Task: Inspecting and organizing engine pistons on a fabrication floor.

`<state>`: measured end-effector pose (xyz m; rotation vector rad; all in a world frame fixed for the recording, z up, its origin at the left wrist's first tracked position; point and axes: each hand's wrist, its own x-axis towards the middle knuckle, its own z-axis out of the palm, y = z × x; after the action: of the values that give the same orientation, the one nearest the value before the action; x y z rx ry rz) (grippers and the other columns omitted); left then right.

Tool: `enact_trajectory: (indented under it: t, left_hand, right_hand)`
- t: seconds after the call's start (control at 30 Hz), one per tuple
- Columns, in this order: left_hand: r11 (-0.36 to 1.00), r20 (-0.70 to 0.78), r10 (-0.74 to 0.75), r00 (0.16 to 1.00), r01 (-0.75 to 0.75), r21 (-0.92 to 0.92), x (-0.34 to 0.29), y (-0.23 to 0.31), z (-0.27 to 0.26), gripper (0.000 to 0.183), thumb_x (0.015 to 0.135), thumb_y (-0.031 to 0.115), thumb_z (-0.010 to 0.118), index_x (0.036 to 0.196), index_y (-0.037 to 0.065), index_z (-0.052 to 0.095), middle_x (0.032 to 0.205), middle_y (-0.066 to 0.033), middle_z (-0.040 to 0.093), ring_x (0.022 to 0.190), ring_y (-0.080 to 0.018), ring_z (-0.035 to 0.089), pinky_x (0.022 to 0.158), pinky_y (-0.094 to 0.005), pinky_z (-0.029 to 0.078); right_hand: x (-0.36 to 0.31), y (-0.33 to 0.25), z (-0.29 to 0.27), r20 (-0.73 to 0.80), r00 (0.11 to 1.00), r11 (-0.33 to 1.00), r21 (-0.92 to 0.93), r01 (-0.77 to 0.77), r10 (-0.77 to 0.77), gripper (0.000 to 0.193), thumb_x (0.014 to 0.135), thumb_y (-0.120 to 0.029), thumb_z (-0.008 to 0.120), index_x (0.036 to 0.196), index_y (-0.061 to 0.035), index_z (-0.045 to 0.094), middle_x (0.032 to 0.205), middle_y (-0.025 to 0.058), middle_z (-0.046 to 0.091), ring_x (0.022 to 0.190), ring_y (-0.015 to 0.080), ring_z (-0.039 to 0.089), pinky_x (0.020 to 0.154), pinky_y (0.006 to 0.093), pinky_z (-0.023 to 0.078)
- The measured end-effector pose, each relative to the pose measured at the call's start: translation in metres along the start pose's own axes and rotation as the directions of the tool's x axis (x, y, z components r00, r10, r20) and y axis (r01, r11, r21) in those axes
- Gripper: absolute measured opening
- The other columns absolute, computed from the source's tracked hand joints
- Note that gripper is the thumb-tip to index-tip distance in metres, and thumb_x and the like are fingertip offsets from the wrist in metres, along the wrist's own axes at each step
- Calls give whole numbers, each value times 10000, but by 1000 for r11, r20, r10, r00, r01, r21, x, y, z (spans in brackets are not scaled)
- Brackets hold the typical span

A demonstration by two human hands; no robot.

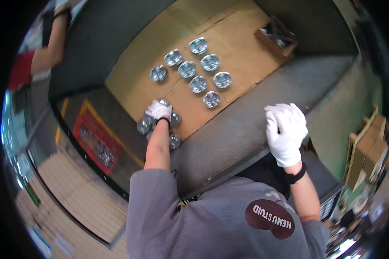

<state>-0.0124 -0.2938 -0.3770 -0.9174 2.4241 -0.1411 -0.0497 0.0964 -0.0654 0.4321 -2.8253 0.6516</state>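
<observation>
1 grey metal bench [216, 149] is the largest thing, and a brown cardboard sheet [242, 36] covers much of its top. Outside the bench, on the left, a red tray [89, 122] holds small shiny pieces. At the far right of the cardboard stands a brown box [272, 45] with some contents. The 2 gloved hands are well apart. The right hand [286, 134], near the front edge, is empty, its fingers loosely bent. The left hand [159, 110] reaches onto a crowded group of round metal parts [143, 126]; I cannot tell if its fingers are clamped on any. Beyond it, 8 spaced parts [187, 69] stand on the cardboard. I judge the work partly done: these 8 look arranged, while the crowded group, at least 4, seems left.
</observation>
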Motion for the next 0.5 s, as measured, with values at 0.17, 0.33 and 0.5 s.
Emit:
enact_trajectory:
  t: [0.17,0.33,0.5]
  left_hand:
    - [997,119,10,993,0,-82,-8,27,-27,887,601,520,806,1267,62,441,1233,-141,562,1169,-301,535,1037,-453,341]
    - [435,284,633,720,-28,-900,-45,63,-81,678,745,261,786,1306,22,490,1184,-57,633,1015,-200,635,894,-318,499]
    - [-54,42,956,290,317,-947,-197,82,-247,549,876,215,622,1363,35,443,1284,-52,563,1157,-163,547,1013,-330,411]
  right_hand:
    - [-2,6,-2,-119,993,998,56,-5,11,65,715,-101,664,776,-122,657,770,27,655,771,216,630,827,370,484]
    - [-9,10,-2,-197,980,995,83,47,-30,29,728,-103,666,750,-116,653,744,41,646,719,223,617,729,349,492]
    - [-16,0,-23,-240,970,961,276,33,36,102,776,-121,672,867,-75,682,856,84,672,797,267,643,750,352,516]
